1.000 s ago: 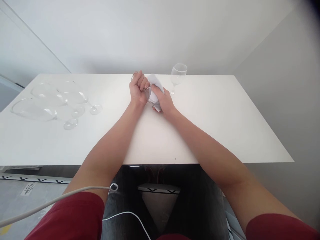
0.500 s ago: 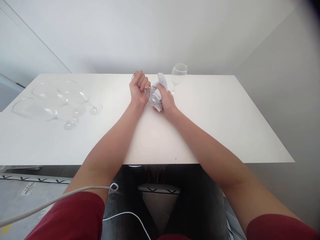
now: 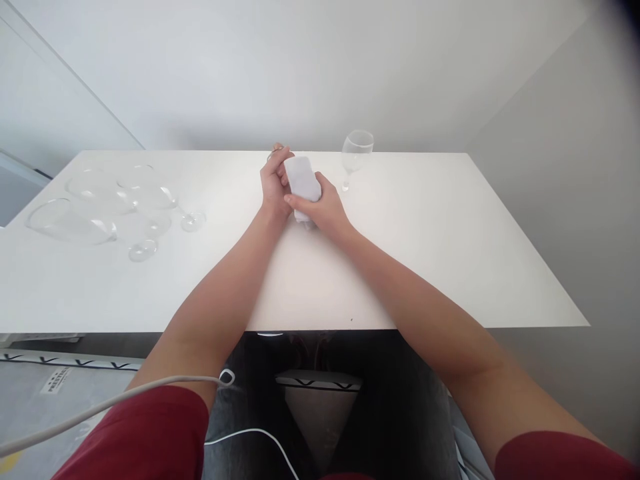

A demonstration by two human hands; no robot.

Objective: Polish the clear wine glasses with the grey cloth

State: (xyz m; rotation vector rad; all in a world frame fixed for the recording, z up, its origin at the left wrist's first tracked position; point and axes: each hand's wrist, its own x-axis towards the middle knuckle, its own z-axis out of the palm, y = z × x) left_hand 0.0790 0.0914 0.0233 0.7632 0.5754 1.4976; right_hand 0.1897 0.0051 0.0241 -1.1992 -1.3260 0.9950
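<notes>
Near the back middle of the white table, my left hand [image 3: 274, 181] is closed around the stem end of a wine glass [image 3: 309, 226]; part of its foot shows above the fingers. My right hand [image 3: 326, 205] grips a folded white cloth [image 3: 303, 177] and presses it around the bowl, thumb toward my left hand. The cloth covers most of the bowl, with only a little glass showing below it. Just beyond my right hand, another wine glass [image 3: 357, 143] stands upright on the table.
Three wine glasses lie on their sides at the left of the white table [image 3: 425, 267], with one foot [image 3: 193, 221] nearest my left arm. A wall [image 3: 310, 73] rises behind the table. A pale cable [image 3: 125, 395] crosses my left upper arm.
My right hand has brought the cloth leftward over the near face of the glass bowl, which was showing before. My left hand keeps its hold with its fingers slightly shifted.
</notes>
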